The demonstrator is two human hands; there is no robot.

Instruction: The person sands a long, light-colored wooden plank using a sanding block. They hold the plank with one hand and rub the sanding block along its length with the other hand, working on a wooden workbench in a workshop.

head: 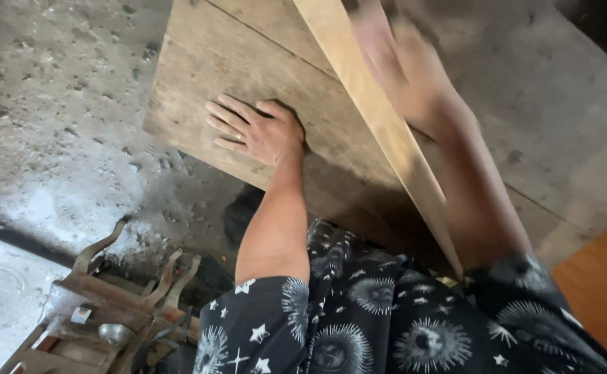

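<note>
My left hand (255,129) lies flat, fingers spread, on a wide brown wooden board (206,62) that rests on the concrete floor. A long pale wooden plank (379,125) runs diagonally from the top middle down toward my lap, on edge above the board. My right hand (393,52) is motion-blurred at the top, against the right side of the plank; whether its fingers grip the plank I cannot tell. My right forearm runs down alongside the plank.
Dusty grey concrete floor (61,104) spreads to the left. A rusty metal tool or frame with curved prongs (116,291) sits at the lower left. An orange-brown wooden surface (601,284) shows at the lower right. My dark patterned shirt fills the bottom.
</note>
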